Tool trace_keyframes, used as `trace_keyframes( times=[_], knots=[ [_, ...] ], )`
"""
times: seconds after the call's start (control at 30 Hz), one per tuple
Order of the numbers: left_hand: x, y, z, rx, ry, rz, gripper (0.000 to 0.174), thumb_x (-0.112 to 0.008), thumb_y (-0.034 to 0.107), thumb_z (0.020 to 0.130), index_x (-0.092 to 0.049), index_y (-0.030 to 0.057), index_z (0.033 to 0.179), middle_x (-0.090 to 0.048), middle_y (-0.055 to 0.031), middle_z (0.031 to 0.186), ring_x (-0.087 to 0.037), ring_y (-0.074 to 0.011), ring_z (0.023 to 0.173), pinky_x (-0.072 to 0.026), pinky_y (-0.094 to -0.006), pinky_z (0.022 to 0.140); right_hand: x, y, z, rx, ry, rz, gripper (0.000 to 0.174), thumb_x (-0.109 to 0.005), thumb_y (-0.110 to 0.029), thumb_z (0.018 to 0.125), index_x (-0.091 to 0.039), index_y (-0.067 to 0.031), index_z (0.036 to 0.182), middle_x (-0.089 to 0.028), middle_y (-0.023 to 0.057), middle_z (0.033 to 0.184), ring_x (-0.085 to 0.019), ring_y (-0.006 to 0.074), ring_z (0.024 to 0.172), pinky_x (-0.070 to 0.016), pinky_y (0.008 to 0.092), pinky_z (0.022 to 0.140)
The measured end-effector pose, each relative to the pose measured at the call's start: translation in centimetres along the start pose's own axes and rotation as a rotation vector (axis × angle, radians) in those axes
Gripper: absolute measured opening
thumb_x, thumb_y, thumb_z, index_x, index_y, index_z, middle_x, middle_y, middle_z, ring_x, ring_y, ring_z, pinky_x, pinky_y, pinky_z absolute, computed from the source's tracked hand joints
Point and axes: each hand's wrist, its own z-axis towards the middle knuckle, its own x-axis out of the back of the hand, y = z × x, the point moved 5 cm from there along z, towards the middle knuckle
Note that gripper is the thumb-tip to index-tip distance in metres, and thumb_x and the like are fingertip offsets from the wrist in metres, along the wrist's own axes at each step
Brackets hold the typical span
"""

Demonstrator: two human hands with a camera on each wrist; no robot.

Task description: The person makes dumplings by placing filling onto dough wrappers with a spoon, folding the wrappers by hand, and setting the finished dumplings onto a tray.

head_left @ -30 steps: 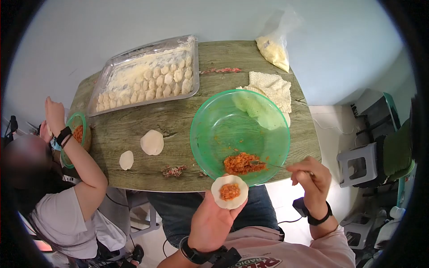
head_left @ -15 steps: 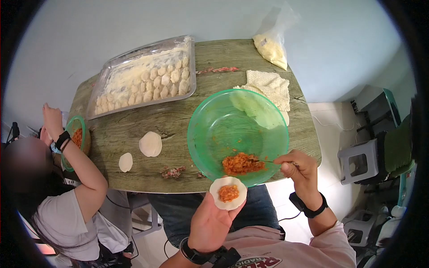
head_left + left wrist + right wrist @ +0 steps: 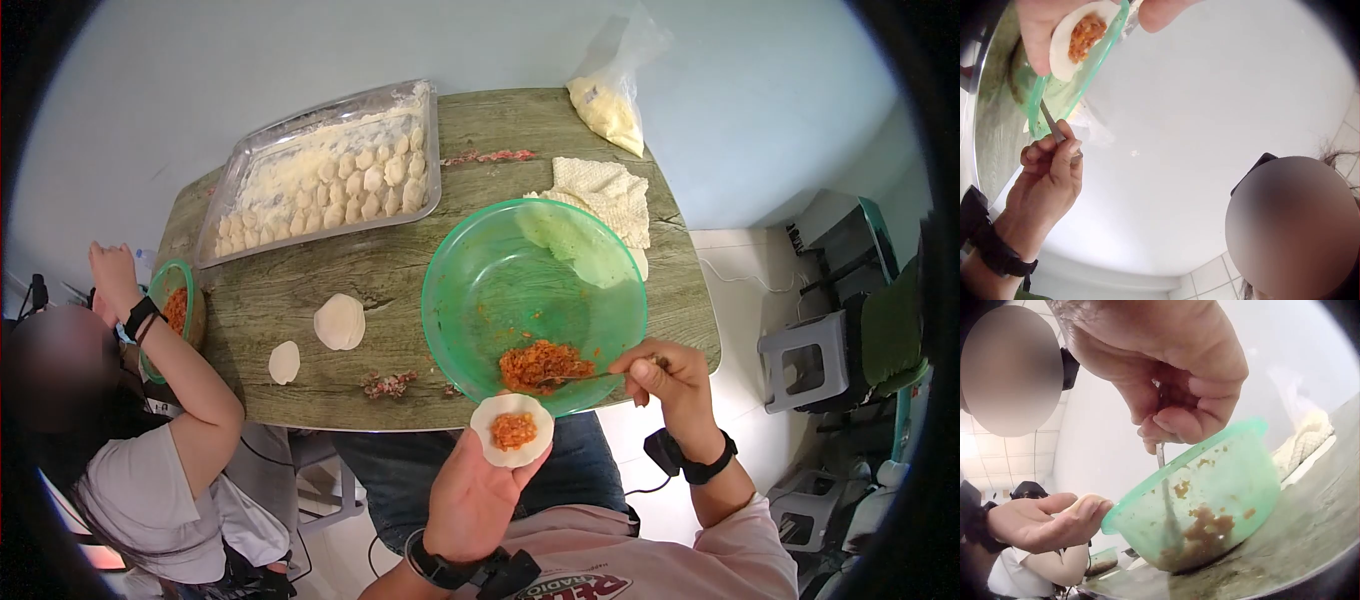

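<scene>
My left hand (image 3: 480,490) holds a round dumpling wrapper (image 3: 541,445) palm up, fingers cupped under it and tips at its edge in the right wrist view. A mound of orange-red filling (image 3: 513,431) sits mid-wrapper. With thumb and fingers, my right hand (image 3: 675,385) grips the handle of a metal spoon (image 3: 590,377) over the near rim of a green plastic basin (image 3: 480,260). The spoon's tip is in the pile of filling (image 3: 535,360) there. In the left wrist view the spoon (image 3: 1052,122) slants over the rim.
A floured metal tray (image 3: 435,160) holds rows of dumplings (image 3: 350,190). Wrappers (image 3: 340,321) and a single wrapper (image 3: 284,362) lie left of the basin. Behind it are a cloth (image 3: 605,195) and a bag (image 3: 608,115). Another person (image 3: 150,480) sits left beside a smaller bowl (image 3: 152,368).
My right hand has moved left, and the spoon's tip has shifted toward the near side of the filling pile. My left hand stays nearly still. The other person's raised hand has lowered slightly.
</scene>
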Motion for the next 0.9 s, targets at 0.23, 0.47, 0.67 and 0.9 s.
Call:
trace_keyframes(
  times=[0.23,0.47,0.67,0.9],
  knots=[
    [0.3,0.1,-0.2,-0.032,0.013,0.018,0.056,-0.028,0.040,0.099,-0.023,0.0037,0.141,-0.034,-0.0123,0.142,-0.032,-0.0304,0.133,-0.0252,-0.0464,0.111,0.9,1.9,0.6,-0.195,0.135,0.432,0.029,-0.055,-0.025,0.093,-0.063,0.0020,0.085,-0.056,0.0039,0.060,-0.049,0.0115,0.045,-0.0383,0.0237,0.042],
    [-0.4,0.5,-0.3,-0.092,-0.004,0.042,0.057,-0.030,0.039,0.099,-0.022,0.0005,0.140,-0.034,-0.0124,0.142,-0.033,-0.0285,0.132,-0.0246,-0.0441,0.111,0.9,-0.2,-0.6,-0.073,0.192,0.599,0.032,-0.054,-0.027,0.093,-0.062,0.0028,0.086,-0.057,0.0055,0.061,-0.049,0.0151,0.043,-0.0398,0.0253,0.041],
    [-1.5,0.8,-0.2,-0.070,-0.065,0.051,0.058,-0.029,0.040,0.099,-0.020,0.0010,0.141,-0.032,-0.0121,0.143,-0.031,-0.0266,0.133,-0.0247,-0.0438,0.111,-0.6,-4.4,-3.6,0.511,-0.021,0.029,0.025,-0.062,-0.023,0.087,-0.067,0.0010,0.090,-0.061,0.0072,0.066,-0.059,0.0180,0.055,-0.0453,0.0259,0.049],
    [-1.7,1.0,-0.5,-0.050,-0.055,-0.073,0.049,-0.035,0.029,0.099,-0.028,-0.0005,0.137,-0.038,-0.0125,0.139,-0.037,-0.0250,0.130,-0.0281,-0.0427,0.110,-1.2,-6.8,-4.9,0.672,-0.093,-0.223,0.023,-0.069,-0.023,0.079,-0.070,-0.0058,0.093,-0.061,0.0063,0.072,-0.059,0.0183,0.059,-0.0444,0.0278,0.049]
  ],
)
